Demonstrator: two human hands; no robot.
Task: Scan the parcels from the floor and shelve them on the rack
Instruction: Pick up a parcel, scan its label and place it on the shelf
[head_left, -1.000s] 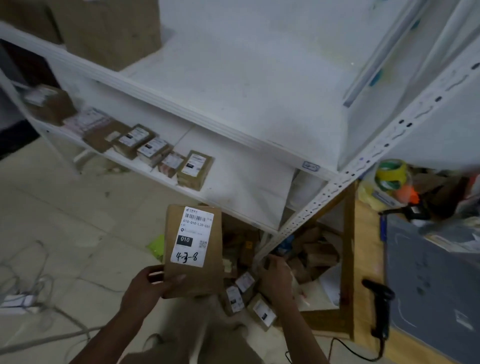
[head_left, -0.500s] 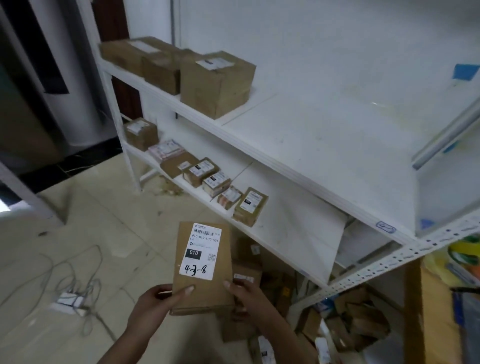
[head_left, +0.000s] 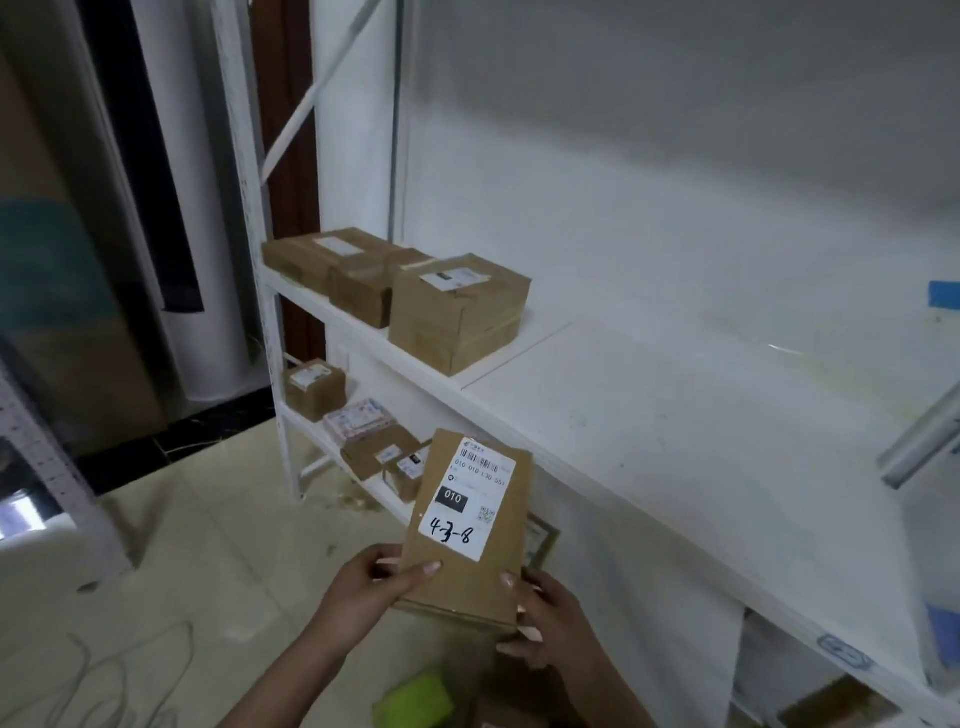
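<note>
Parcel (head_left: 483, 577) is held in mid-air just in front of the rack (head_left: 675, 441). Its bottom corners are pinched by left hand (head_left: 371, 584) and right hand (head_left: 548, 621), fingers curled round the edges. Risk: the grip is low, so the parcel could be tipped or dropped during shelving.

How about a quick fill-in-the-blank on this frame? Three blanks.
The right hand grips the parcel's lower right corner; the left hand's ____ lies across its front.
The black patch on its label reads ____.
The big boxes on the upper shelf sit at its ____ end.
Missing: thumb; 010; left.
</note>
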